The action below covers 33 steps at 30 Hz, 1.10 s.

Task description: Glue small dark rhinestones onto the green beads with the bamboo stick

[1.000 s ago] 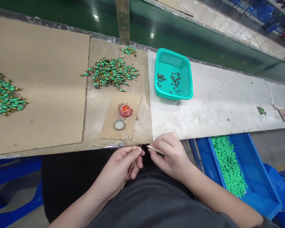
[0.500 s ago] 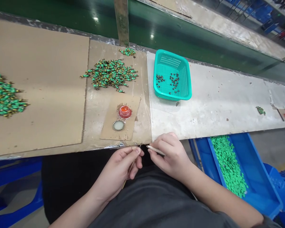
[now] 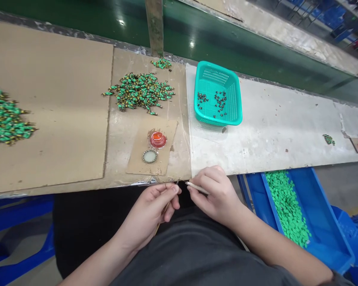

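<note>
My left hand [image 3: 156,202] is closed in a pinch at the table's front edge. Whatever sits between its thumb and finger is too small to name. A thin yellowish strip shows under that palm. My right hand [image 3: 213,194] grips a thin pale stick [image 3: 198,188] with a fine dark tip, pointed left at the left fingertips. A small gap separates the two hands. Just beyond them, a cardboard piece [image 3: 134,167] carries a red cup of orange-red stuff [image 3: 158,139] and a bottle cap with whitish contents [image 3: 149,156].
Small green, yellow and dark pieces lie in a heap [image 3: 140,93] and a left pile [image 3: 6,119]. A teal basket [image 3: 241,107] holds several tiny dark pieces. Below the table at right, a blue bin [image 3: 328,222] contains green discs [image 3: 288,206].
The view has shifted slightly. Both hands keep nearly the same pose, with the stick's tip still close to the left fingertips.
</note>
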Motion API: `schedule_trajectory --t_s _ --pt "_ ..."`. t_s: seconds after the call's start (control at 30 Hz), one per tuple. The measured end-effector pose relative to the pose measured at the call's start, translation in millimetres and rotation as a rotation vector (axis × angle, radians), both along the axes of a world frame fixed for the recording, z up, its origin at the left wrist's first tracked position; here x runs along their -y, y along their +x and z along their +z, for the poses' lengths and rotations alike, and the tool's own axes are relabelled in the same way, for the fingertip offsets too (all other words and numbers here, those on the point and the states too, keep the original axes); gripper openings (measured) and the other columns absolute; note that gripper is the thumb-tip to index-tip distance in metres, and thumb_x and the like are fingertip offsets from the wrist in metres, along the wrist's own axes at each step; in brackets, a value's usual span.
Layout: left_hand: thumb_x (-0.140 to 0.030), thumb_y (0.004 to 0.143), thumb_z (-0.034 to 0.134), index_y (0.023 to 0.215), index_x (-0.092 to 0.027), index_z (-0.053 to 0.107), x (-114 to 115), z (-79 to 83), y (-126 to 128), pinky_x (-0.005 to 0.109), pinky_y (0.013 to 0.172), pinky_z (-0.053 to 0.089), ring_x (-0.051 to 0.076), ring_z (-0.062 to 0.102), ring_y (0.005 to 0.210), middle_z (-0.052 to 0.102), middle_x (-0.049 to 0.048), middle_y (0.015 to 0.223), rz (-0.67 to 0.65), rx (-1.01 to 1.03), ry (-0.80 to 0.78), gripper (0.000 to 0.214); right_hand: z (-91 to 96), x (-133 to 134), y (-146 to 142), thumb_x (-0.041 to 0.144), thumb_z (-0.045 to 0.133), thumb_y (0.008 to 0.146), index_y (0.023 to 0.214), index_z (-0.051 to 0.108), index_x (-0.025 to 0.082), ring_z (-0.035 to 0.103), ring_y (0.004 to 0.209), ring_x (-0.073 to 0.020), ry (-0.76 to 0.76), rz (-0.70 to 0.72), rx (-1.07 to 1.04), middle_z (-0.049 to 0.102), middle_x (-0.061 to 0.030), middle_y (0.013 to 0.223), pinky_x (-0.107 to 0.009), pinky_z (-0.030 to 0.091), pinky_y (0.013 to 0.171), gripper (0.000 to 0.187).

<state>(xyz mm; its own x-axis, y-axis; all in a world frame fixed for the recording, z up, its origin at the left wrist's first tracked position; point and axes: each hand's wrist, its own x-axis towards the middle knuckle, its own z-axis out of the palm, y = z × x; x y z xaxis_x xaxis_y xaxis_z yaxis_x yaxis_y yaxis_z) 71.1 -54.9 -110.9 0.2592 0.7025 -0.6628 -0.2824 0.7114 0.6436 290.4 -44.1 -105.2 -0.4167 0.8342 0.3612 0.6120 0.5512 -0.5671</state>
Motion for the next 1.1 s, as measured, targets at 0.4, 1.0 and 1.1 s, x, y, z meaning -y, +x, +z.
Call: schedule_trajectory --t_s 0.4,1.0,1.1 --pt "-0.061 0.074 0.104 0.063 -0.019 0.078 -1.0 1.6 0.2 0.022 0.046 0.026 0.005 0.044 0.044 0.070 0.0001 0.062 -0.002 0.001 0.005 0.051 -0.7 -0.5 -0.9 0.011 0.071 0.114 0.097 0.068 0.025 0.074 0.080 -0.0205 0.011 -0.012 0.004 0.076 -0.0009 0.088 -0.040 0.051 0.083 0.022" --pt "-0.059 0.071 0.107 0.060 -0.018 0.078 -1.3 3.0 2.7 0.022 0.046 0.026 0.006 0.044 0.045 0.068 -0.0007 0.060 0.011 0.007 -0.011 0.051 -1.0 0.3 -1.4 0.011 0.071 0.114 0.096 0.068 0.024 0.074 0.080 -0.0206 0.008 -0.018 0.009 0.076 -0.0012 0.088 -0.041 0.051 0.083 0.023" --pt "-0.059 0.069 0.108 0.060 -0.019 0.077 -1.9 3.4 3.3 0.022 0.046 0.027 0.006 0.044 0.044 0.067 -0.0013 0.059 0.016 0.005 -0.014 0.051 -1.2 0.2 -1.6 0.011 0.070 0.114 0.095 0.067 0.024 0.074 0.080 -0.0208 0.014 -0.026 0.006 0.075 -0.0016 0.087 -0.040 0.051 0.082 0.023"
